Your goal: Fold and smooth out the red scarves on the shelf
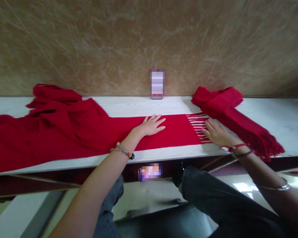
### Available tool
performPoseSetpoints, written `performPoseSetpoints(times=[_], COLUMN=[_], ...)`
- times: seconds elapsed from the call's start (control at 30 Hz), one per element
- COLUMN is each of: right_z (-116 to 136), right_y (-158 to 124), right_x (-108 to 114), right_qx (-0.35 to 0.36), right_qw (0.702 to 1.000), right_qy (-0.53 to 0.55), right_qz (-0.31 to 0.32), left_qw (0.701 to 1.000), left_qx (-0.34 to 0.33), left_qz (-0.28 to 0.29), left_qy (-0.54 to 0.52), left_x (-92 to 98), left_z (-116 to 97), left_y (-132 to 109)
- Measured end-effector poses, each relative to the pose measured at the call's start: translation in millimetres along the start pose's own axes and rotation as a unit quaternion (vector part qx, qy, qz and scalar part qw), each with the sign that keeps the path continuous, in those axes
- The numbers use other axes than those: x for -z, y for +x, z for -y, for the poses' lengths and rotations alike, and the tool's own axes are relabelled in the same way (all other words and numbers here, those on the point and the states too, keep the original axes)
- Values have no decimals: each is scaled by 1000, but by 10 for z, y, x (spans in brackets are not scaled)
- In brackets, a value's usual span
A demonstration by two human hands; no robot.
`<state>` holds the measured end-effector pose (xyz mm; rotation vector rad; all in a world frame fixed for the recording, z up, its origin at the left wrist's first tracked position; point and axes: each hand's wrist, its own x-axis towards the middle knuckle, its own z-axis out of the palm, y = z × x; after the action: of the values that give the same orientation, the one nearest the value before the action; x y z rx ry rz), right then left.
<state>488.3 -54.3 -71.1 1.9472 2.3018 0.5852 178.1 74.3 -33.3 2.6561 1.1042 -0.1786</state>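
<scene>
A long red scarf (173, 132) lies spread along the white bench top, its right end flat with a row of fringe. My left hand (152, 126) rests palm down on the flat part with fingers spread. On the fringe lies my right hand (217, 132), fingers stretched out and nothing gripped. Toward the left, the red cloth (64, 122) is bunched in loose folds. Beside my right hand, a second red scarf (228, 112) sits folded over itself, its fringed end hanging toward the near edge.
A blurred-out phone-like object (157, 84) leans against the brown marbled wall (109, 43) behind the narrow white surface (134, 105). Another blurred item (150, 172) is below the front edge, between my legs. A dark stool seat (164, 223) is under me.
</scene>
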Motion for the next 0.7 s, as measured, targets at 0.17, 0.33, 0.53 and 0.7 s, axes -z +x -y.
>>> performPoseSetpoints(times=[0.17,0.33,0.53,0.7], right_z=[435,455,-45,44], right_y=[123,41,-143,-112], right_x=[244,192,-39,304], right_qx=[20,98,-59,-43], right_qw=[996,993,996,978], right_qy=[77,68,60,160], right_qz=[-40,-11,-12,-129], left_qw=[1000,1000,1000,1000], left_qx=[-2,2,3,3], left_qz=[-7,-2,2,-3], left_qy=[2,2,4,2], left_x=[-8,9,28,18], left_z=[9,-12,-36,-32], left_y=[-14,-54,-62,-51])
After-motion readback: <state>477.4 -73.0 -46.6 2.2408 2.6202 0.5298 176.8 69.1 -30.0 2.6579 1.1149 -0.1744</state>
